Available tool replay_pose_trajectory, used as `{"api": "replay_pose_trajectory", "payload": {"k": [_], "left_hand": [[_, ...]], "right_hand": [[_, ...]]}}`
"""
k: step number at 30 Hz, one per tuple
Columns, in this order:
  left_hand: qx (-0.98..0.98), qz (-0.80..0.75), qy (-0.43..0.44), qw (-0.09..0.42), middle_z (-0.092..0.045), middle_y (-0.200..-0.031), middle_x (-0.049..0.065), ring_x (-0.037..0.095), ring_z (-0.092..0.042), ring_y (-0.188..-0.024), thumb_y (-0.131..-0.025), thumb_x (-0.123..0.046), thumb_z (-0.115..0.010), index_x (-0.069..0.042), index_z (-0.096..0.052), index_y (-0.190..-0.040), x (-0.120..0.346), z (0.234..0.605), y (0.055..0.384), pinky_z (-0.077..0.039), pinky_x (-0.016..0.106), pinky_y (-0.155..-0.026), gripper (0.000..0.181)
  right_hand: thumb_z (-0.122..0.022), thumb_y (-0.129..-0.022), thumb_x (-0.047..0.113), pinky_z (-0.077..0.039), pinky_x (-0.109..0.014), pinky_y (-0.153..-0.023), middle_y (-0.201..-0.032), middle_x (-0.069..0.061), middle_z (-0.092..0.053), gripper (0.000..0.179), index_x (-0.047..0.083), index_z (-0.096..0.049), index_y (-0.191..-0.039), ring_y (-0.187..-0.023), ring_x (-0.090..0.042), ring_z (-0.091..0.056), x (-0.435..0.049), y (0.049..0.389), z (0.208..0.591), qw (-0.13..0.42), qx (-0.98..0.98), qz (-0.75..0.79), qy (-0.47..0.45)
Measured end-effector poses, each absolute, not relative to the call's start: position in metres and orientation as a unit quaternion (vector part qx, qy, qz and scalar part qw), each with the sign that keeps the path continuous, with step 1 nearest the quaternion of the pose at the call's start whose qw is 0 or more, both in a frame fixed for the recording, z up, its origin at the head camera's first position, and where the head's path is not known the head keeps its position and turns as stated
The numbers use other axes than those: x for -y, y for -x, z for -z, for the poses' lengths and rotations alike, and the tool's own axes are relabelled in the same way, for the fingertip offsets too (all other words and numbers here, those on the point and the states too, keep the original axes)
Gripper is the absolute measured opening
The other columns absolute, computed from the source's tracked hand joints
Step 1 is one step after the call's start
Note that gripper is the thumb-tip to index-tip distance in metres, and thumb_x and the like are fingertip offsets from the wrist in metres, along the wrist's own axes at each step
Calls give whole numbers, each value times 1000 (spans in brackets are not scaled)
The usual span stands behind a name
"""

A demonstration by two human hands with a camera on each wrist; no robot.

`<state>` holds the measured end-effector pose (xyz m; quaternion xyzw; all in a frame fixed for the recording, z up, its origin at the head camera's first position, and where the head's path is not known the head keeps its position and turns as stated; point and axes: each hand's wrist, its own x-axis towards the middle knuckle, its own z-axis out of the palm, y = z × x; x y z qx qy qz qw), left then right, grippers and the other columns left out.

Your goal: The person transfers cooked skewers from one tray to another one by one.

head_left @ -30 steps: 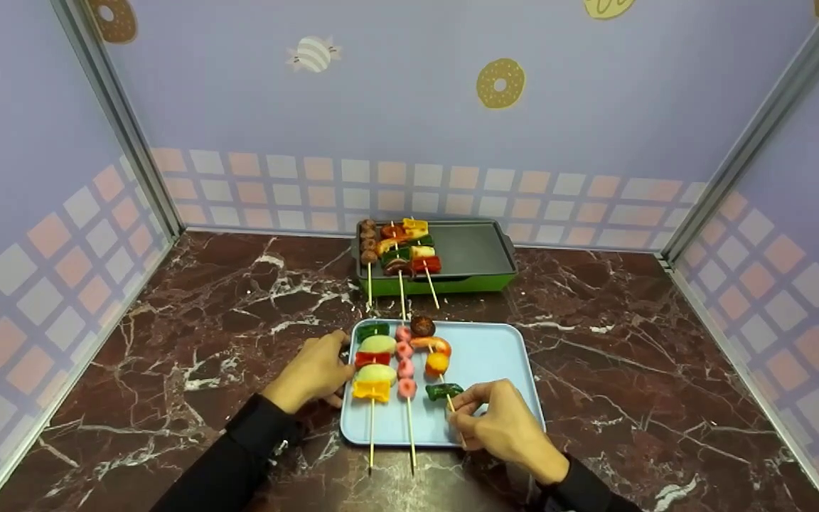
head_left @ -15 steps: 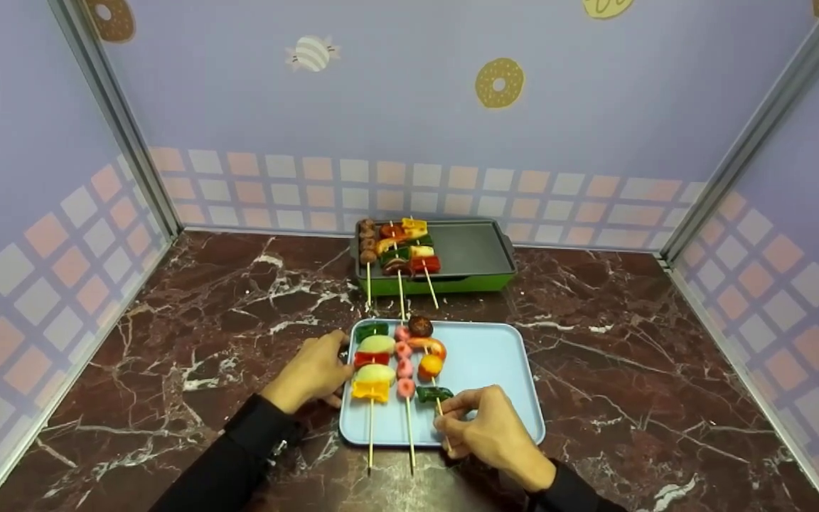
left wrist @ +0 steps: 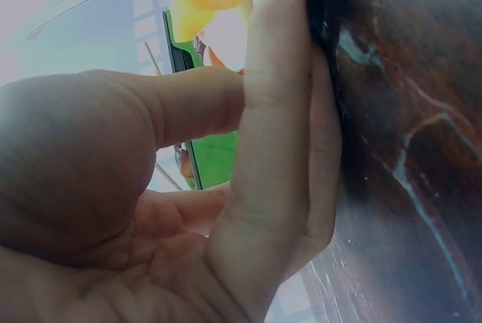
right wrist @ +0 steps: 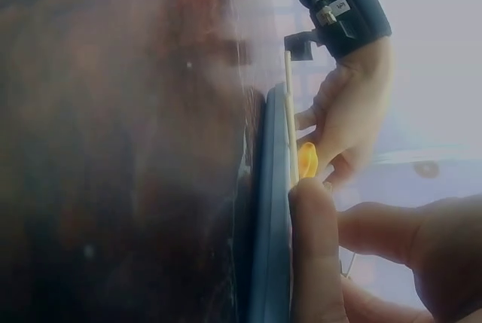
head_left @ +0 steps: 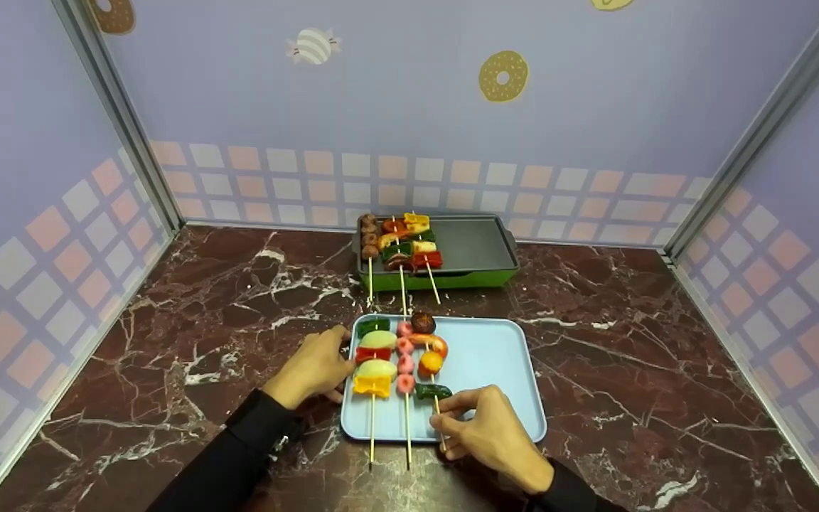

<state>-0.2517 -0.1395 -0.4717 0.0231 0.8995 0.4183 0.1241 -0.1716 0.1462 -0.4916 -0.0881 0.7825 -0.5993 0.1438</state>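
My right hand (head_left: 491, 434) pinches the bare stick of a skewer (head_left: 429, 365), which carries a dark mushroom piece, an orange-red pepper strip, a yellow-orange piece and a green piece. This skewer lies on the light blue tray (head_left: 488, 370), just right of a skewer of pink rings (head_left: 405, 364). At the tray's left edge my left hand (head_left: 313, 366) grips the rim, with its fingers (left wrist: 275, 105) along the side in the left wrist view. Beside it on the tray is a vegetable skewer (head_left: 375, 359) with green, pale, red and yellow pieces.
Behind the tray stands a green grill (head_left: 445, 281) with a grey top. Several skewers (head_left: 399, 242) lie on its left half, sticks pointing toward the tray. Patterned walls (head_left: 416, 107) enclose the dark marbled table (head_left: 630, 370) at back and sides.
My right hand has moved left with the skewer's lower end, bringing it nearer the pink skewer and straighter. My left hand has stayed at the tray's edge. The head view has shifted slightly.
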Motion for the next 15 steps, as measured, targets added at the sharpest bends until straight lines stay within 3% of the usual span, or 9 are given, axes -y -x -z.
{"api": "replay_pose_trajectory", "payload": {"k": [15], "left_hand": [[-901, -413, -20, 130, -64, -84, 14, 25, -70, -51, -96, -3, -67, 0, -49, -145, 139, 470, 253, -64, 37, -45, 52]], "right_hand": [[-76, -96, 19, -66, -40, -49, -79, -9, -75, 18, 3, -79, -102, -56, -27, -73, -153, 171, 488, 124, -818, 550, 113]]}}
